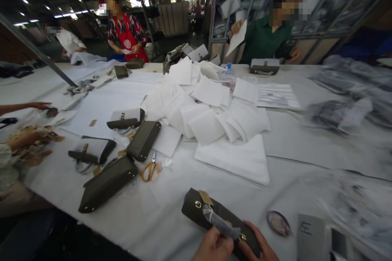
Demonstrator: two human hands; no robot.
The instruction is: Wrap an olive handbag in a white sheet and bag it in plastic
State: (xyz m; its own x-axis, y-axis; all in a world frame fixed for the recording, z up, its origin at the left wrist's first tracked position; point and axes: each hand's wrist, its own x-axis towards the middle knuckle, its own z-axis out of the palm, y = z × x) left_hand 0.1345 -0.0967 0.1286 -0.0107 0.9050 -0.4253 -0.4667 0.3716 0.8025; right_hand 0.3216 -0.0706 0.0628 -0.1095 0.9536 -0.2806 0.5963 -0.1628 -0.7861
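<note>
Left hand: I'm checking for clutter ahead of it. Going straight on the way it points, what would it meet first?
Probably the left hand meets the olive bag it already holds; beyond lies bare table cover, then the white pouches. Depth is uncertain.

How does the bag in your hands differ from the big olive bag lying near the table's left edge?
The held bag is gripped by both the left hand and right hand; the big bag lies untouched. The held bag shows a tan tag and a wrapped strap; the big bag shows a plain side. The held bag looks smaller. Both are dark olive.
</note>
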